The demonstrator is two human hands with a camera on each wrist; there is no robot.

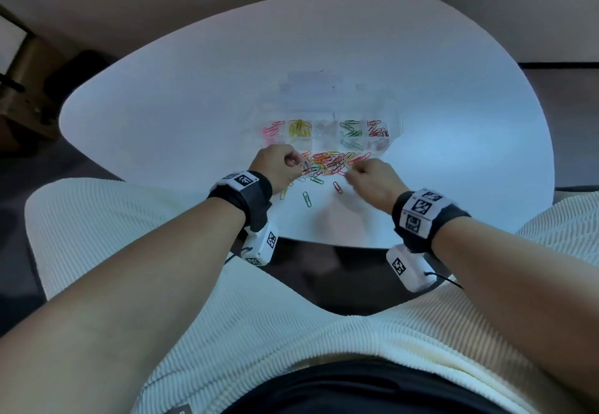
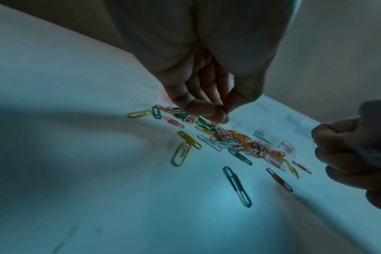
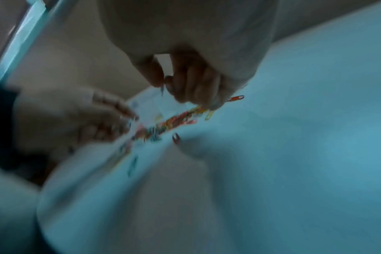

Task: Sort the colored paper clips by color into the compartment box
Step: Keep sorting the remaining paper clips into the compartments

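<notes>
1. On the white counter point(image 1: 162, 106), a loose pile of colored paper clips point(image 1: 334, 162) lies between the two hands, just in front of the clear compartment box point(image 1: 327, 131).
2. The box holds clips already grouped: pink at the left, then yellow, a pale set, green, and red at the right.
3. A few stray clips lie nearer the person, among them a green clip point(image 2: 237, 186), a red clip point(image 2: 278, 179) and two yellow clips point(image 2: 185, 146).
4. The left hand point(image 1: 280, 164) hovers at the pile's left end, its fingers curled, with thumb and fingertips point(image 2: 218, 111) pressed together over the clips; whether they pinch a clip I cannot tell.
5. The right hand point(image 1: 372, 177) sits at the pile's right end, fingers curled downward onto the clips; its wrist view is blurred, so its grip is unclear.
6. Both forearms reach forward over the counter's near edge, each wrist wearing a dark band point(image 1: 249, 190) with printed markers.
</notes>
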